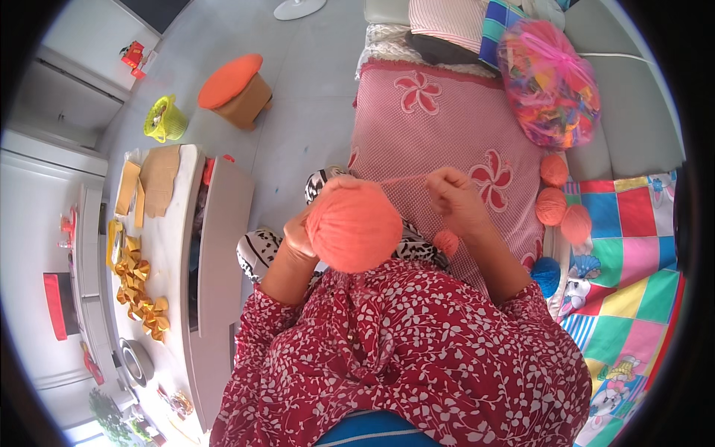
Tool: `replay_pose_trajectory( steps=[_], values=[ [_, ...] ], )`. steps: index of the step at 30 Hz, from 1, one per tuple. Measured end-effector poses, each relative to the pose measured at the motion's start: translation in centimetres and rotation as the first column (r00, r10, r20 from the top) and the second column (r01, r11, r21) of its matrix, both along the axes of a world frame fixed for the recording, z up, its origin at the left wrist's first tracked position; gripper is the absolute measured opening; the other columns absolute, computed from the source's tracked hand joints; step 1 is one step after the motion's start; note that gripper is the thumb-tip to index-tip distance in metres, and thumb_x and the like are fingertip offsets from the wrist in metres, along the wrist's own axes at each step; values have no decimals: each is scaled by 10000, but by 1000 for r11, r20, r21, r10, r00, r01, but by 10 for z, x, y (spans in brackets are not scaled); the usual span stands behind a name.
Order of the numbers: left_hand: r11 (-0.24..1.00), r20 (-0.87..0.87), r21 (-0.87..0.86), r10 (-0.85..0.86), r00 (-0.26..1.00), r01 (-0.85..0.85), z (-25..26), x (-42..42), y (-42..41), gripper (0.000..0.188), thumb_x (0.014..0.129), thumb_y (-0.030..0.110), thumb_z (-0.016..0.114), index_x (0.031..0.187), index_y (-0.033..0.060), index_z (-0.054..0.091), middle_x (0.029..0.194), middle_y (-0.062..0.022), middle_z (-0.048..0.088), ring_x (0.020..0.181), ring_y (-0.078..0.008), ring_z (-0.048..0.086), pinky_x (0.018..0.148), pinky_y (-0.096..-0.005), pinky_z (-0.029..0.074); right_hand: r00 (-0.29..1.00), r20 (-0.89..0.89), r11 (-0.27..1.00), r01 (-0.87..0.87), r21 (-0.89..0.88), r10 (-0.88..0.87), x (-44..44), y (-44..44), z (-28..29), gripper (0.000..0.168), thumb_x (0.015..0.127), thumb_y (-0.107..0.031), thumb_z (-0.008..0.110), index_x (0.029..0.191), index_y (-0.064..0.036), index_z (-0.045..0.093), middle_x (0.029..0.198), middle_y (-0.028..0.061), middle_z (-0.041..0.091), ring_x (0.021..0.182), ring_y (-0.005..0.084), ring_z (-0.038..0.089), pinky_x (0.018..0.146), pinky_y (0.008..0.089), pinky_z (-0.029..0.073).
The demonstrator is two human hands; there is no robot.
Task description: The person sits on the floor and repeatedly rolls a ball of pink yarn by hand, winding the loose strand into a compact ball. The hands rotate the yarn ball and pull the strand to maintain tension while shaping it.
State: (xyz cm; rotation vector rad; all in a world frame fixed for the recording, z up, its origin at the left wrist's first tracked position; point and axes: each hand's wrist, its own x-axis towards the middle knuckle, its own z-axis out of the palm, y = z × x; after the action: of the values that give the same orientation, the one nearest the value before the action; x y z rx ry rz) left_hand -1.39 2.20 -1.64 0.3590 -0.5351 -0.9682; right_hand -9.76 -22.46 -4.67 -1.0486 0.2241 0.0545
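A large ball of coral yarn (pixel 355 228) rests in my left hand (pixel 301 234), whose fingers wrap its left side and top. From the top of the ball a strand of yarn (pixel 403 179) stretches across to my right hand (pixel 451 198), pinched between curled fingers. Below that hand, a small coral yarn ball (pixel 446 242) lies by my leg on the pink flower-patterned cover (pixel 391 117). Farther right, several more coral balls (pixel 551 207) sit along the cover's edge, with a blue yarn ball (pixel 546 276) nearer me.
A knotted pink plastic bag (pixel 550 84) of colourful material sits on the grey sofa (pixel 637 112). To the left stands a white table (pixel 167 246) with an open drawer (pixel 223 223), bearing folded gold paper pieces (pixel 137 285) and cardboard (pixel 160 179). An orange-topped stool (pixel 232 84) and yellow-green basket (pixel 172 123) are on the floor.
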Motion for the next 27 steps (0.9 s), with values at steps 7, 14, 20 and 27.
replay_pose_trajectory(
  steps=[7, 14, 20, 27],
  values=[
    [975, 258, -165, -106, 960, 152, -3, 8, -2, 956, 455, 250, 811, 1304, -1, 450, 1322, -249, 409, 1213, -385, 463, 1019, -498, 369, 958, 269, 956, 15, 294, -97, -4, 0, 47, 140, 961, -148, 538, 929, -31, 608, 674, -14, 458, 536, 57, 325, 481, 207, 274],
    [994, 410, -67, -49, 911, 84, -7, 12, 8, 945, 509, 326, 834, 1338, 87, 450, 1307, -261, 385, 1186, -401, 463, 978, -507, 397, 952, 237, 911, 85, 404, -194, -2, 10, 72, 191, 988, -169, 480, 941, -25, 597, 933, 88, 601, 882, 177, 584, 612, 264, 427],
    [989, 510, -95, -46, 859, 109, -7, 14, 5, 925, 541, 318, 857, 1351, 126, 453, 1302, -259, 377, 1193, -410, 440, 978, -511, 389, 956, 279, 783, -105, 612, -89, 14, 12, 79, 206, 990, -177, 474, 942, -19, 596, 1088, 124, 600, 989, 223, 600, 616, 242, 455],
    [977, 541, -161, -32, 841, 140, -1, 11, 7, 934, 466, 255, 874, 1294, 36, 500, 1371, -225, 342, 1259, -365, 406, 1058, -451, 317, 963, 271, 608, -211, 766, -6, 33, 14, 80, 207, 976, -180, 503, 928, -6, 607, 1008, 91, 572, 917, 190, 523, 593, 214, 442]
  ],
)
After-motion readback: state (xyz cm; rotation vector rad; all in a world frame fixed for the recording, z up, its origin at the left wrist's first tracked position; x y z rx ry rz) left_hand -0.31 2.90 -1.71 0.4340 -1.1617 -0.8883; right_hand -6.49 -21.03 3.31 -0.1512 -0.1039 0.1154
